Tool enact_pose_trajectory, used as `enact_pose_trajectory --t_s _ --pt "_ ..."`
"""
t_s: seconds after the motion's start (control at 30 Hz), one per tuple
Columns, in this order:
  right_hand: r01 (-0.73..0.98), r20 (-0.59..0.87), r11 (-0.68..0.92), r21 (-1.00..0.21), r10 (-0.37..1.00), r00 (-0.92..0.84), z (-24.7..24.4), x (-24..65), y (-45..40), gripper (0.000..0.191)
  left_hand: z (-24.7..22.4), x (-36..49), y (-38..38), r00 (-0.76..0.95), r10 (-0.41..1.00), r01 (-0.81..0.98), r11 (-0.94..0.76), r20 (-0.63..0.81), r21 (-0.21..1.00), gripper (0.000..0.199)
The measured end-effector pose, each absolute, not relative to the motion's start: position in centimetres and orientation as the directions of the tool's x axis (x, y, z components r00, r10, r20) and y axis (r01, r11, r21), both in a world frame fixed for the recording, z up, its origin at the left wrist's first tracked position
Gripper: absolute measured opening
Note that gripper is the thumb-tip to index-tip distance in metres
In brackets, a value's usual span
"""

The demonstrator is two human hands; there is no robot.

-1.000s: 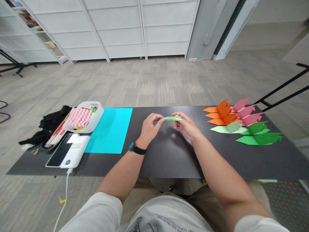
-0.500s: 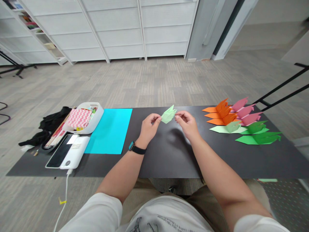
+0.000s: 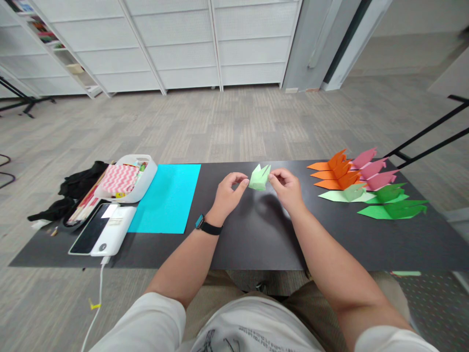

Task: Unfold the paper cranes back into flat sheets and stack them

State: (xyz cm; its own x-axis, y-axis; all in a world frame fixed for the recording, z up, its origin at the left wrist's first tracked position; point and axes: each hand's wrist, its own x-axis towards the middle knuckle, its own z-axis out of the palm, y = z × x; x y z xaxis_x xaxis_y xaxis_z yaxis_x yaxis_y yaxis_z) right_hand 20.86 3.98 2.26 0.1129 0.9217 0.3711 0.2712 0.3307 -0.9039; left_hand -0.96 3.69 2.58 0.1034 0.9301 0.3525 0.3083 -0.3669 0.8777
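Observation:
A pale green folded-paper piece (image 3: pixel 259 178) is held up above the dark table, its pointed flaps standing upward. My right hand (image 3: pixel 287 188) pinches its right edge between thumb and forefinger. On the opposite side, my left hand (image 3: pixel 227 191) has thumb and forefinger tips closed at the paper's left edge; the exact contact there is small and hard to see. A watch with a black band (image 3: pixel 211 228) is on my left wrist.
Folded paper birds stand at the right: orange (image 3: pixel 339 171), pink (image 3: pixel 377 174), pale green (image 3: pixel 348 194) and green (image 3: pixel 394 210). Leftward lie turquoise paper (image 3: pixel 168 200), a white basket (image 3: pixel 148 181), a phone (image 3: pixel 88 232), a cabled white power bank (image 3: pixel 114 232) and black cloth (image 3: pixel 78 181).
The pale green paper has turned between my fingers, so its flaps now point upward and a broader face shows. Both hands have shifted slightly to the right.

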Motion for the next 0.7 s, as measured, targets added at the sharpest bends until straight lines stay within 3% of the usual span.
enact_pose_trajectory --t_s 0.2,0.43,0.7 --pt "0.409 0.434 0.387 -0.826 0.9 0.026 3.1 20.6 3.5 0.018 2.4 -1.2 4.0 0.107 0.923 0.275 -0.384 0.369 0.881 0.019" --pt "0.457 0.427 0.472 -0.754 0.881 -0.207 3.3 20.6 3.3 0.013 1.5 -2.0 4.5 0.419 0.889 0.359 -0.349 0.185 0.866 0.041" --pt "0.439 0.374 0.509 -0.741 0.855 -0.359 3.1 21.1 3.7 0.012 1.3 -2.2 4.7 0.523 0.825 0.623 -0.542 0.215 0.563 0.021"
